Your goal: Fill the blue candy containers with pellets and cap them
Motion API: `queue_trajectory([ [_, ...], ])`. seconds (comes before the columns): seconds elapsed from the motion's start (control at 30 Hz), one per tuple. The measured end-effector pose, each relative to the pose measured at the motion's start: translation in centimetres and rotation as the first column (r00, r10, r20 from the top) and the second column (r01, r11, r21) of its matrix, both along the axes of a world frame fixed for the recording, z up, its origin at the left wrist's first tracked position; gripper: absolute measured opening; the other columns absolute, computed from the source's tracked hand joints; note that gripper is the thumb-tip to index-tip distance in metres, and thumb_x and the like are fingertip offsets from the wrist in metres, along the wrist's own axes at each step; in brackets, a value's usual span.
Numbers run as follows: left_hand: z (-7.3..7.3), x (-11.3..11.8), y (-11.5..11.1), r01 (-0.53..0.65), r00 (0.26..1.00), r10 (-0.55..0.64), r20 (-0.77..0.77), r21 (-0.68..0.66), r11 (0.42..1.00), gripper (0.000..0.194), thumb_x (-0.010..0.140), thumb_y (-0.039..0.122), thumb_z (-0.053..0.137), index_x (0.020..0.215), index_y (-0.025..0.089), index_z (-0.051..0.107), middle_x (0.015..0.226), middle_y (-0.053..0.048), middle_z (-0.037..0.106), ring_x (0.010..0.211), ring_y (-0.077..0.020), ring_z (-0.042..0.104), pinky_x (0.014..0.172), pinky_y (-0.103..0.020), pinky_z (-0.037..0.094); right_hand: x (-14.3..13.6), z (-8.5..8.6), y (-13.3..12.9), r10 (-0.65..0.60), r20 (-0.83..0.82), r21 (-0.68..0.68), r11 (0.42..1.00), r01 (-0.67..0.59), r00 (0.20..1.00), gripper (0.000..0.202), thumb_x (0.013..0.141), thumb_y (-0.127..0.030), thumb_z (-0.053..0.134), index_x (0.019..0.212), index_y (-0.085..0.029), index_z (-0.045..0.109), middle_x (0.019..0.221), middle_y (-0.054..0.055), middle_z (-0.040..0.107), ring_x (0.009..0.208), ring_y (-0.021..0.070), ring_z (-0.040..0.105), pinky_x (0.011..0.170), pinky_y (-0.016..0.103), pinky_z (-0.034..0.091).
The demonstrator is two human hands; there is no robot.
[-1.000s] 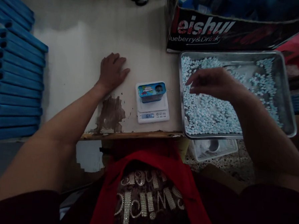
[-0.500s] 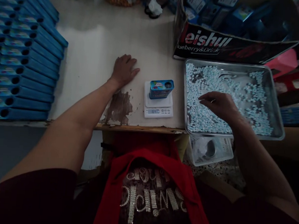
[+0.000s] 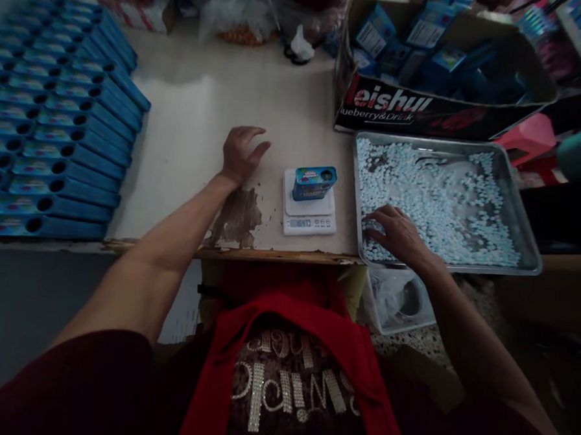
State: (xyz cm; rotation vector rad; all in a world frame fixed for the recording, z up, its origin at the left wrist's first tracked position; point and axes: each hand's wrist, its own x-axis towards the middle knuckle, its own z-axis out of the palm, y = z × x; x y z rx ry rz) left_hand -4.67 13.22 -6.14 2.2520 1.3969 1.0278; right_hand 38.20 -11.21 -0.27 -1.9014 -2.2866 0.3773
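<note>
My left hand [image 3: 244, 155] is above the pale table, left of the scale, its thumb and fingers apart with nothing in them. A white digital scale [image 3: 309, 226] stands near the table's front edge, its display lit. On its plate sits a small blue box [image 3: 315, 184] with a round dark hole in its top. To the right is a metal tray [image 3: 536, 256] holding many small pale-blue candies [image 3: 418, 198]. My right hand [image 3: 395, 232] reaches into the tray's near left part, thumb and fingers apart, fingertips among the candies.
Rows of blue boxes [image 3: 74, 151] cover the table's left side. Behind the tray stands a black carton [image 3: 388, 109] full of blue packs. A clear plastic bin [image 3: 402, 317] sits below the tray, and a pink scoop-like object [image 3: 533, 136] lies beyond its right side.
My right hand has moved left and nearer me within the tray, its fingers going from pinched to apart. My left hand has lifted slightly with fingers curling. The view has shifted a little.
</note>
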Motion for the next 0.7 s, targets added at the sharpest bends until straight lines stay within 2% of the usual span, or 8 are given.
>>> queue_trajectory([
  [0.1,1.6,0.7,-6.6,0.120,0.992,-0.121,0.020,0.054,0.991,0.066,0.108,0.072,0.065,0.152,0.022,0.064,0.153,-0.018,0.073,0.148,-0.0354,0.066,0.133,-0.053,0.049,-0.3,0.6,1.1,-0.180,-0.296,0.073,0.975,0.211,0.938,0.037,0.095,-0.047,0.079,0.121,-0.022,0.084,0.117,0.015,0.077,0.100,0.0315,0.074,0.095,0.050,0.060],
  [0.17,1.8,2.2,-10.1,0.165,0.983,-0.166,0.073,0.016,0.986,0.079,0.102,0.070,0.078,0.161,0.023,0.055,0.158,-0.019,0.069,0.149,-0.0354,0.066,0.130,-0.054,0.053,-1.1,0.9,2.5,-0.289,-0.548,0.023,0.933,0.360,0.785,0.042,0.091,-0.056,0.082,0.115,-0.022,0.082,0.107,0.009,0.077,0.089,0.0245,0.072,0.084,0.041,0.059],
  [0.23,1.7,4.4,-11.7,0.150,0.978,-0.137,0.158,-0.078,0.986,0.069,0.101,0.059,0.085,0.154,0.025,0.058,0.150,-0.016,0.074,0.139,-0.0331,0.072,0.122,-0.053,0.060,-2.3,1.1,4.5,-0.341,-0.750,-0.098,0.904,0.415,0.566,0.049,0.086,-0.064,0.085,0.110,-0.022,0.078,0.098,0.005,0.077,0.084,0.0198,0.070,0.077,0.034,0.056],
  [0.3,2.2,6.5,-11.4,0.156,0.969,-0.117,0.218,-0.167,0.974,0.048,0.102,0.047,0.085,0.140,0.026,0.064,0.134,-0.011,0.080,0.125,-0.0300,0.078,0.114,-0.050,0.064,-3.5,1.1,6.6,-0.351,-0.865,-0.194,0.893,0.406,0.359,0.057,0.081,-0.073,0.088,0.106,-0.023,0.074,0.094,0.002,0.076,0.081,0.0159,0.068,0.074,0.028,0.053],
  [0.37,3.6,8.3,-9.8,0.216,0.961,-0.181,0.210,-0.158,0.964,0.037,0.102,0.037,0.084,0.133,0.025,0.068,0.127,-0.009,0.081,0.120,-0.0289,0.080,0.111,-0.048,0.066,-4.5,1.2,8.3,-0.356,-0.915,-0.261,0.882,0.392,0.191,0.060,0.082,-0.077,0.090,0.104,-0.024,0.071,0.092,0.001,0.075,0.078,0.0129,0.068,0.071,0.024,0.052],
  [0.53,10.8,12.5,-5.8,0.505,0.847,-0.484,-0.222,0.051,0.861,0.032,0.101,0.015,0.074,0.132,0.025,0.075,0.130,-0.011,0.079,0.124,-0.0313,0.078,0.110,-0.048,0.066,-4.9,2.0,9.7,-0.553,-0.799,-0.599,0.766,0.233,-0.237,0.050,0.113,-0.071,0.062,0.103,-0.022,0.067,0.079,0.002,0.073,0.070,0.0144,0.067,0.063,0.022,0.053],
  [0.63,14.5,15.9,-5.0,0.594,0.771,-0.508,-0.383,0.148,0.791,0.036,0.107,0.013,0.060,0.135,0.028,0.078,0.138,-0.012,0.077,0.133,-0.0347,0.075,0.117,-0.055,0.064,-4.5,2.4,9.3,-0.659,-0.637,-0.730,0.682,0.040,-0.400,0.057,0.123,-0.063,0.033,0.102,-0.020,0.065,0.077,0.007,0.073,0.069,0.0179,0.068,0.059,0.024,0.054],
  [0.7,15.6,18.0,-4.7,0.637,0.744,-0.534,-0.401,0.187,0.748,0.039,0.111,0.018,0.054,0.136,0.031,0.080,0.143,-0.011,0.077,0.142,-0.0358,0.072,0.125,-0.059,0.061,-4.1,2.2,9.3,-0.676,-0.562,-0.749,0.660,-0.052,-0.477,0.060,0.123,-0.062,0.025,0.102,-0.020,0.063,0.079,0.010,0.073,0.067,0.0187,0.066,0.054,0.023,0.051],
])
